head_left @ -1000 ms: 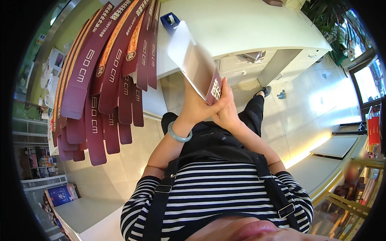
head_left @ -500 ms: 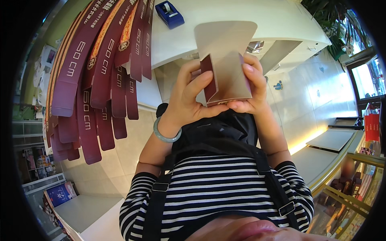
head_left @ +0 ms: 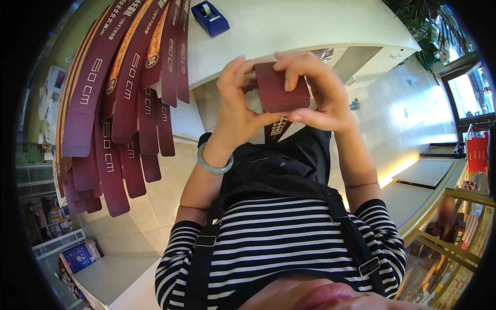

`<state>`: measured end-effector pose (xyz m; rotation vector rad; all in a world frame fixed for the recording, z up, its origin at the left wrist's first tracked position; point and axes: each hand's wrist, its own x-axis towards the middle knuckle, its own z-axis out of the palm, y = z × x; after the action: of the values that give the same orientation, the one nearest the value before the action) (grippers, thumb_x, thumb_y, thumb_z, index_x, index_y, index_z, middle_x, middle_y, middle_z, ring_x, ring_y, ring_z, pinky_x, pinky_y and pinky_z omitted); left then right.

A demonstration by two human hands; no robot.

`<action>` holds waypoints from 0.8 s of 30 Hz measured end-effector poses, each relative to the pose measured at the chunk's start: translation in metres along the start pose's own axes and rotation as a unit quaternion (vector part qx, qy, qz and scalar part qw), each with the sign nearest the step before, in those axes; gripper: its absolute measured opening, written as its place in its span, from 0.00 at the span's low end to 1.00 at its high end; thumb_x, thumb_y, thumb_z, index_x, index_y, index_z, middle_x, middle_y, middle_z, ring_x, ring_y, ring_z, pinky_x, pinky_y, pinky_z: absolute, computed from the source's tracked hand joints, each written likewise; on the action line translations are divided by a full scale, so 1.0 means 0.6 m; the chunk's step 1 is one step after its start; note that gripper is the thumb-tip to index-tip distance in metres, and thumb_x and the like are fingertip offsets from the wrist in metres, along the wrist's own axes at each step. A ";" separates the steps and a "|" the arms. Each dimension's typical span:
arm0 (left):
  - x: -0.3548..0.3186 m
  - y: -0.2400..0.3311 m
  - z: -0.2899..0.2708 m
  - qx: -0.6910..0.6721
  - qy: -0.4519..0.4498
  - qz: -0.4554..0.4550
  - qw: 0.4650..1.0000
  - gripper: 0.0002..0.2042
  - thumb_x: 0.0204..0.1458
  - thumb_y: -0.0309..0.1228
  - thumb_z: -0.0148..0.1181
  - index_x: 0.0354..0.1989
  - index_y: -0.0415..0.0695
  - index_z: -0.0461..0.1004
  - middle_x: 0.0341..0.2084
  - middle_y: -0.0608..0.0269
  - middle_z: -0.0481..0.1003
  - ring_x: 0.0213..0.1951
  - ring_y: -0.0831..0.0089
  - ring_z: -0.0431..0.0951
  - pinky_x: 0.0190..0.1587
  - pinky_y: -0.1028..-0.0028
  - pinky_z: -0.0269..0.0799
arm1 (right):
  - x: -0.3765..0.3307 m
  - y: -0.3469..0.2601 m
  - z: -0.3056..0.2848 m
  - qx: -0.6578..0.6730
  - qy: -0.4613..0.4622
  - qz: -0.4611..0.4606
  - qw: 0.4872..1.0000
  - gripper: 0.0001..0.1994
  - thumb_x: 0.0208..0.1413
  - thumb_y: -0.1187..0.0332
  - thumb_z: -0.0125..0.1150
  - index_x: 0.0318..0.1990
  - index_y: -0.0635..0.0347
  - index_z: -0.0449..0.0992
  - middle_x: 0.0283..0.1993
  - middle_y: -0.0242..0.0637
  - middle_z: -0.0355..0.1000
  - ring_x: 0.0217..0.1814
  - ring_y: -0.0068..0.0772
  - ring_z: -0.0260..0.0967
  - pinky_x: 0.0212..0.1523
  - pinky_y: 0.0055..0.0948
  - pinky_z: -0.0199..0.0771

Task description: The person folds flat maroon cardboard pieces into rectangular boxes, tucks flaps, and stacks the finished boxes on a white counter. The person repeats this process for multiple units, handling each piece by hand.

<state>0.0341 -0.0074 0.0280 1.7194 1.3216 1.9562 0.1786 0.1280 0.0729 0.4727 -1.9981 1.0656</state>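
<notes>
Between my hands, in front of my apron, is a maroon cardboard box with its end toward me. That end is covered by a maroon flap, and a side with pale lettering shows below it. My left hand, with a jade-coloured bangle on the wrist, grips the box's left side, its thumb under the lower edge. My right hand curls round the right side. Its fingers bend over the flap and its thumb lies along the lower edge. The box's far part is hidden.
A stack of long, maroon flat cartons hangs over the white counter's left edge. On the white counter stands a blue tape dispenser. To the right are a glass display case and red bags.
The tall pale flap that stood up from the box is folded down, and a maroon face now covers the opening. My right fingers have moved from the side onto it.
</notes>
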 end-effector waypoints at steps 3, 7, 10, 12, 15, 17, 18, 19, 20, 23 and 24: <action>-0.007 -0.012 -0.002 0.028 -0.009 0.021 0.999 0.50 0.41 0.36 0.81 0.69 0.43 0.50 0.58 0.47 0.68 0.56 0.57 0.76 0.54 0.61 0.77 | 0.000 -0.010 0.000 -0.142 -0.033 0.008 0.989 0.25 0.48 0.64 0.74 0.54 0.60 0.78 0.53 0.45 0.74 0.60 0.46 0.70 0.57 0.41 0.71; -0.011 -0.012 -0.013 0.096 -0.064 0.018 0.993 0.55 0.42 0.36 0.79 0.73 0.47 0.42 0.62 0.46 0.64 0.56 0.57 0.75 0.52 0.62 0.77 | 0.008 -0.001 -0.004 -0.193 -0.033 -0.036 0.980 0.18 0.50 0.69 0.70 0.50 0.58 0.82 0.55 0.42 0.76 0.52 0.45 0.76 0.52 0.38 0.76; -0.013 -0.012 -0.010 0.088 -0.036 0.018 0.995 0.51 0.41 0.38 0.80 0.71 0.44 0.49 0.59 0.47 0.68 0.55 0.55 0.77 0.54 0.60 0.77 | 0.015 -0.004 -0.003 -0.186 -0.023 -0.037 0.982 0.16 0.49 0.73 0.69 0.47 0.59 0.83 0.52 0.41 0.79 0.49 0.43 0.78 0.48 0.36 0.78; -0.015 -0.012 -0.009 0.079 -0.022 0.016 0.996 0.50 0.41 0.40 0.80 0.70 0.43 0.52 0.57 0.47 0.71 0.54 0.55 0.78 0.55 0.59 0.77 | 0.014 -0.004 -0.003 -0.164 -0.021 -0.024 0.986 0.15 0.49 0.73 0.69 0.47 0.59 0.83 0.53 0.41 0.78 0.49 0.43 0.78 0.49 0.36 0.78; -0.016 -0.012 -0.010 0.074 -0.019 0.010 0.997 0.50 0.40 0.41 0.80 0.70 0.43 0.53 0.58 0.49 0.71 0.54 0.55 0.78 0.55 0.60 0.77 | 0.013 -0.003 -0.003 -0.148 -0.021 -0.017 0.989 0.14 0.49 0.75 0.69 0.46 0.59 0.83 0.53 0.41 0.79 0.52 0.44 0.77 0.51 0.38 0.77; -0.015 -0.012 -0.011 0.077 -0.015 0.014 0.997 0.49 0.41 0.40 0.80 0.70 0.43 0.54 0.58 0.49 0.71 0.53 0.56 0.78 0.55 0.60 0.77 | 0.014 -0.001 -0.009 -0.155 -0.052 -0.022 0.986 0.15 0.50 0.73 0.69 0.47 0.58 0.83 0.56 0.42 0.77 0.58 0.48 0.74 0.55 0.41 0.75; -0.014 -0.012 -0.012 0.080 -0.011 0.006 0.997 0.49 0.41 0.40 0.80 0.70 0.43 0.54 0.58 0.49 0.71 0.53 0.56 0.78 0.55 0.60 0.77 | 0.014 0.000 -0.012 -0.159 -0.067 -0.024 0.985 0.16 0.50 0.73 0.69 0.48 0.58 0.82 0.57 0.43 0.76 0.61 0.50 0.72 0.57 0.42 0.74; -0.013 -0.012 -0.014 0.083 -0.007 -0.002 0.997 0.48 0.42 0.40 0.79 0.70 0.43 0.54 0.58 0.50 0.71 0.53 0.56 0.78 0.55 0.60 0.77 | 0.012 -0.003 -0.012 -0.164 -0.078 -0.016 0.983 0.16 0.50 0.72 0.69 0.49 0.57 0.82 0.60 0.44 0.74 0.63 0.52 0.69 0.59 0.44 0.72; -0.012 -0.011 -0.015 0.086 -0.002 -0.011 0.996 0.48 0.42 0.39 0.79 0.70 0.43 0.54 0.58 0.50 0.71 0.54 0.56 0.78 0.55 0.61 0.77 | 0.010 -0.007 -0.011 -0.168 -0.089 -0.009 0.982 0.17 0.51 0.71 0.69 0.51 0.57 0.81 0.62 0.45 0.72 0.66 0.54 0.66 0.61 0.45 0.70; -0.010 -0.009 -0.015 0.034 0.015 -0.032 0.999 0.42 0.44 0.37 0.78 0.67 0.43 0.59 0.57 0.50 0.71 0.55 0.55 0.76 0.56 0.60 0.75 | 0.001 0.000 -0.006 -0.188 -0.098 -0.003 0.977 0.19 0.52 0.69 0.68 0.54 0.55 0.80 0.68 0.45 0.65 0.70 0.57 0.60 0.64 0.48 0.67; -0.012 -0.013 -0.017 0.064 0.012 -0.024 0.998 0.40 0.44 0.37 0.77 0.65 0.44 0.61 0.57 0.50 0.71 0.56 0.55 0.76 0.56 0.60 0.74 | -0.003 0.007 -0.003 -0.196 -0.096 -0.005 0.976 0.20 0.53 0.69 0.68 0.55 0.54 0.80 0.70 0.45 0.63 0.71 0.58 0.59 0.65 0.48 0.66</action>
<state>0.0241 -0.0127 0.0187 1.7083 1.5131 1.9100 0.1780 0.1315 0.0698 0.3837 -2.3044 0.6111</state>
